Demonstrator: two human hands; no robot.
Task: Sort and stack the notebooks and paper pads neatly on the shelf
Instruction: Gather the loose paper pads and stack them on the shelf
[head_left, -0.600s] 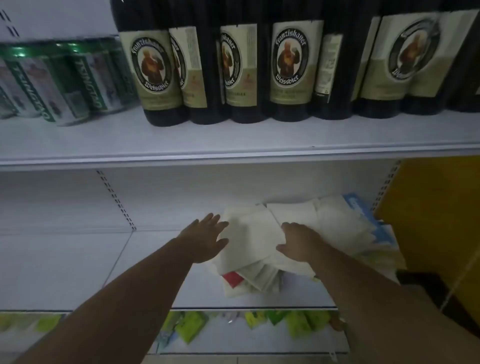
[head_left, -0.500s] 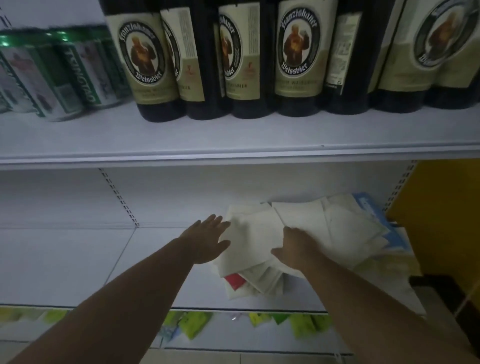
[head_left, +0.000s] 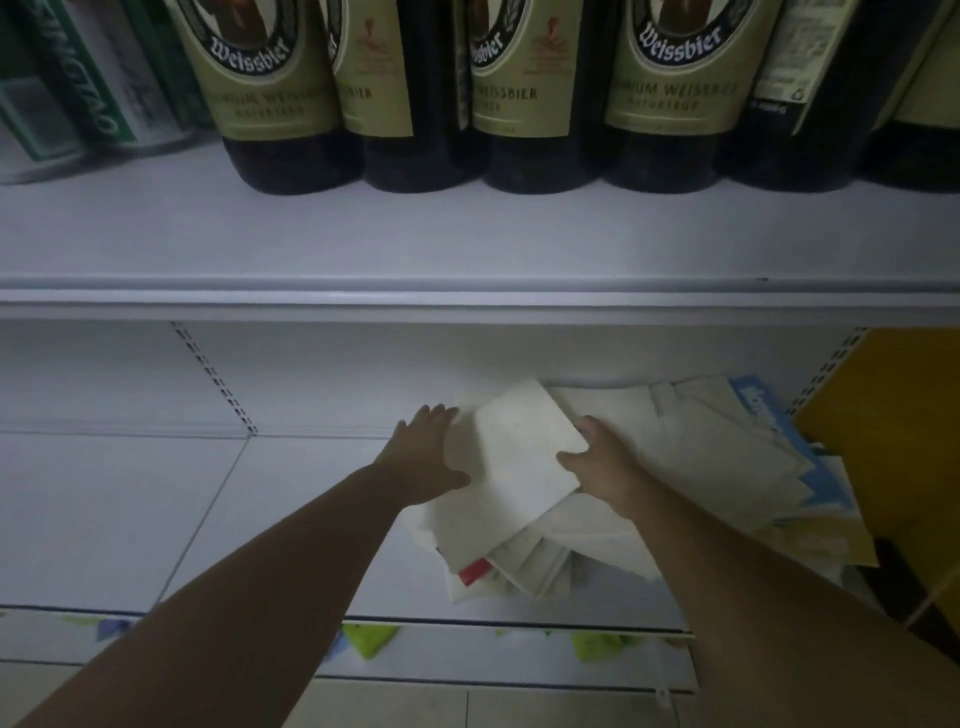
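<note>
A loose heap of white notebooks and paper pads (head_left: 691, 452) lies on the right part of the white lower shelf (head_left: 119, 509). The top white pad (head_left: 514, 457) is raised at an angle between both hands. My left hand (head_left: 426, 452) lies flat with straight fingers against its left edge. At the pad's right edge my right hand (head_left: 602, 462) grips it, thumb on top and fingers underneath. A red-covered piece (head_left: 474, 571) pokes out at the heap's front, and a blue-printed pad (head_left: 769, 415) lies at its back right.
Dark Weissbier bottles (head_left: 291, 98) and green cans (head_left: 78, 93) stand on the upper shelf just above. A yellow panel (head_left: 893, 426) borders the shelf on the right. Green packets (head_left: 369, 636) show on the shelf below. Bare shelf stretches to the left of the heap.
My right hand has taken hold of the top white pad and tilted it up off the heap. My left hand has slid against its left edge. The view has moved closer.
</note>
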